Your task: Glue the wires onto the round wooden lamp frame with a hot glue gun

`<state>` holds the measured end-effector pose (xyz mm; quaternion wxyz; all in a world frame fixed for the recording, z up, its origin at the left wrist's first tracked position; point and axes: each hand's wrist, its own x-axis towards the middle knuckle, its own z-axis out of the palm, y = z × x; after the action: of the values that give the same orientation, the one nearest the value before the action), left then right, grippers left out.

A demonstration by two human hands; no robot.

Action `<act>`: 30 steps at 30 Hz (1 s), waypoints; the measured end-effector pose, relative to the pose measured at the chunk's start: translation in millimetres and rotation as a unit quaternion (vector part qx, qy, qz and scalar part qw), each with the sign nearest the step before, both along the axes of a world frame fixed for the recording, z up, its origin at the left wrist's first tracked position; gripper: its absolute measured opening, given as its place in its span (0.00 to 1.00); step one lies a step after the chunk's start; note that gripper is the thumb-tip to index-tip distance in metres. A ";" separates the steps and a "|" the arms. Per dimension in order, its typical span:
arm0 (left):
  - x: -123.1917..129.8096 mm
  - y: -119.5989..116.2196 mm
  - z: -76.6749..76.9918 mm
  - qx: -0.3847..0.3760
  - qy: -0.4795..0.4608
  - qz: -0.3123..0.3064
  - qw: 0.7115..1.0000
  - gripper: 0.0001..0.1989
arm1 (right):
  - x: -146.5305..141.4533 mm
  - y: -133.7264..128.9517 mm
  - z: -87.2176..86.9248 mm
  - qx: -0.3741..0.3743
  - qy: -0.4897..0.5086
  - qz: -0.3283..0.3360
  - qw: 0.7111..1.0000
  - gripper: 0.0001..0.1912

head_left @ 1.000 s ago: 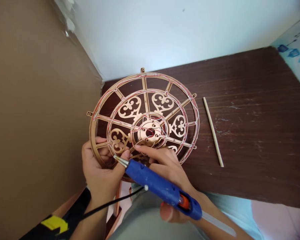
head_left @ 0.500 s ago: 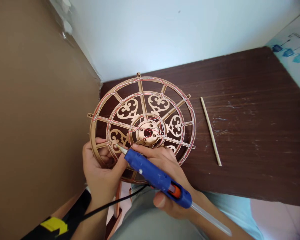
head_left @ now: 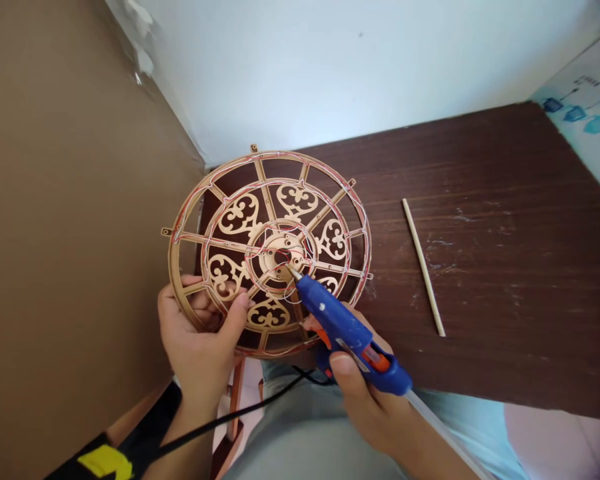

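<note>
A round gold openwork frame (head_left: 191,291) with spokes, scroll ornaments and a central hub is held tilted above the table's near left edge. Thin red and white wires run along its rings and spokes. My left hand (head_left: 200,343) grips its lower left rim, fingers behind and thumb in front. In my right hand (head_left: 365,390) is a blue glue gun (head_left: 337,313), its fingers wrapped round the handle by the orange trigger. The nozzle points at the hub; whether it touches is unclear. A clear glue stick (head_left: 443,427) juts from the gun's back end.
On the dark brown table (head_left: 505,267) lies a thin pale wooden stick (head_left: 424,267), right of the frame. A brown panel (head_left: 80,200) stands close on the left, and a white wall (head_left: 330,73) rises behind. A black cable (head_left: 240,415) crosses below the frame.
The glue gun has moved right, its nozzle going from the left ornament to near the hub. The frame has shifted slightly left, still in my left hand.
</note>
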<state>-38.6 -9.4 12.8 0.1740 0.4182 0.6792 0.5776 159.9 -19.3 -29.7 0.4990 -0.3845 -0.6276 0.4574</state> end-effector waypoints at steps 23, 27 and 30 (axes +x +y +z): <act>15.0 1.2 14.4 0.017 0.030 0.004 0.999 0.26 | -4.8 4.5 -6.9 0.011 0.002 0.044 0.999 0.09; 14.7 1.0 14.8 0.012 0.032 0.008 0.999 0.26 | -5.6 4.2 -6.5 0.008 0.004 0.046 0.999 0.09; 13.7 0.4 15.2 0.015 0.028 0.006 0.999 0.27 | -5.4 3.1 -5.1 0.005 -0.001 0.043 0.999 0.08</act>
<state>-24.9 -9.0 28.0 0.1451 0.4328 0.6777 0.5765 154.6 -16.2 -34.8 0.4804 -0.3552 -0.6465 0.4745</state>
